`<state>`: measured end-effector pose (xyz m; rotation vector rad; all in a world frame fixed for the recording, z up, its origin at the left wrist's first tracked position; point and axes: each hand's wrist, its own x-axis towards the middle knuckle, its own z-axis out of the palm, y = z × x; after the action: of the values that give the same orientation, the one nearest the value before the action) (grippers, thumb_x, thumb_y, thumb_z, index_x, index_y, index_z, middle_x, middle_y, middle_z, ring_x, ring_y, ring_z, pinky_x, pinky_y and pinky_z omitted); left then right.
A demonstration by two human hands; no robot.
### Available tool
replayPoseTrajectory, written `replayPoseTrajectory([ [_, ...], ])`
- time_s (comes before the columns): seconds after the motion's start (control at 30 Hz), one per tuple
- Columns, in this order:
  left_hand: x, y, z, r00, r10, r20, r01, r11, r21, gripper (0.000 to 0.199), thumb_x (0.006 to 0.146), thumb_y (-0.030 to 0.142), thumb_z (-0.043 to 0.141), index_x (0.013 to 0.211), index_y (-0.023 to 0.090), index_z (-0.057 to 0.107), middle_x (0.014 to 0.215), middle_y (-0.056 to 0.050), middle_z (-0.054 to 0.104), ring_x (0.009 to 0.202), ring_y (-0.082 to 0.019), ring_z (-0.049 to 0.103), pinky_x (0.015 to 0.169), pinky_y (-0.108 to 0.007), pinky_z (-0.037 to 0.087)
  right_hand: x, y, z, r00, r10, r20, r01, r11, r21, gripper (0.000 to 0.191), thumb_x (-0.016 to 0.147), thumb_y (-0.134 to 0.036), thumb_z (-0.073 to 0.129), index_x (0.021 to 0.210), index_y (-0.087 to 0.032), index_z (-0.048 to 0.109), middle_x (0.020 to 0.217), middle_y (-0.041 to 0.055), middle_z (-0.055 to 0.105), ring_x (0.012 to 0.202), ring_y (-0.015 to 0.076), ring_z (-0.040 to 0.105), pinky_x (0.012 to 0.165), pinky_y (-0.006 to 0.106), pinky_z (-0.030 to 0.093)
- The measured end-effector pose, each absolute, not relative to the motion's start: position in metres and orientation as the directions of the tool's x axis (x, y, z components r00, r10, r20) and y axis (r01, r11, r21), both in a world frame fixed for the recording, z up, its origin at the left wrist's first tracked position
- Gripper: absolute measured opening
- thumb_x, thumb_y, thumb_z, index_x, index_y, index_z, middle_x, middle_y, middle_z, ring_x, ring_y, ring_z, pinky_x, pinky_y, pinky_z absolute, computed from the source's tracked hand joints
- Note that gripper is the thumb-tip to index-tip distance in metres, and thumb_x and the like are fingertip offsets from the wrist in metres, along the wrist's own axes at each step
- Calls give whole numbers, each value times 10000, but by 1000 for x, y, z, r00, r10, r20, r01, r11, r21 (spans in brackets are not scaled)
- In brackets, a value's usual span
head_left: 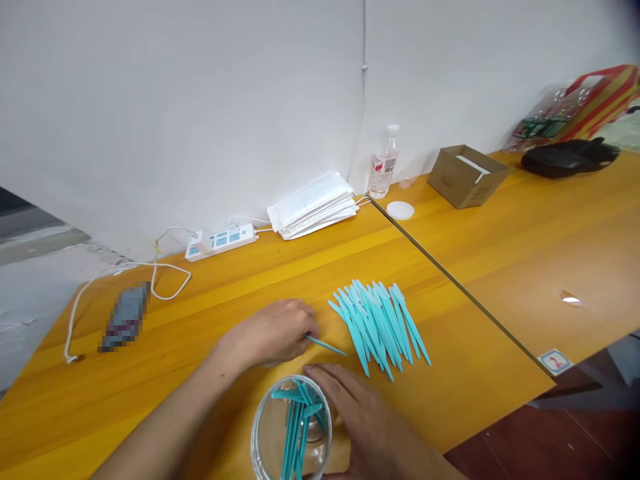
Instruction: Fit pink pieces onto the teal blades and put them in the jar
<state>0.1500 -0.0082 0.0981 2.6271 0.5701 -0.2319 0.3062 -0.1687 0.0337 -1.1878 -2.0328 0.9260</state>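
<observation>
My left hand (pixel 283 331) is closed on one slim turquoise eyebrow razor (pixel 327 345), whose thin end points right, just above the table. A clear round jar (pixel 256 433) stands at the bottom of the view, with several turquoise razors (pixel 295 427) leaning inside it. Around the jar's right side curls my right hand (pixel 357 407), its fingertips by the rim; the jar's base and part of that hand are cut off. To the right of my left hand lies a loose pile of turquoise razors (pixel 375 327), fanned side by side, with paler upper ends.
On the yellow wooden table (pixel 210 313) are a power strip (pixel 220 241), a cable, a stack of white packets (pixel 313 207), a water bottle (pixel 384 163), a white lid (pixel 400 211), a cardboard box (pixel 467 177) and a black item (pixel 567 158). A seam (pixel 460 287) divides the tabletop.
</observation>
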Motion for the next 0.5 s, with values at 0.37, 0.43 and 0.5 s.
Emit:
replayPoseTrajectory([
  [0.37, 73, -109, 108, 115, 926, 359, 294, -377, 878, 225, 839, 149, 707, 1015, 276, 647, 908, 12, 723, 841, -170, 710, 785, -293, 605, 296, -160, 49, -274, 943, 189, 460, 301, -835, 848, 712, -417, 815, 1436, -237, 412, 1394, 112, 578, 1281, 271, 558, 1072, 401, 490],
  [0.43, 85, -124, 99, 178, 906, 384, 289, -421, 860, 217, 850, 113, 683, 997, 273, 675, 944, -1, 727, 927, -186, 703, 875, -339, 590, 292, -155, 53, -250, 945, 209, 425, 301, -854, 749, 764, -398, 780, 1415, -282, 430, 1385, 72, 583, 1277, 243, 558, 1074, 393, 487],
  [0.5, 88, -128, 95, 277, 885, 375, 347, -456, 820, 236, 857, 109, 674, 1020, 277, 700, 989, -18, 729, 993, -201, 684, 935, -376, 561, 289, -151, 54, -237, 943, 232, 397, 312, -863, 682, 800, -403, 751, 1400, -302, 443, 1373, 52, 588, 1271, 230, 559, 1067, 387, 489],
])
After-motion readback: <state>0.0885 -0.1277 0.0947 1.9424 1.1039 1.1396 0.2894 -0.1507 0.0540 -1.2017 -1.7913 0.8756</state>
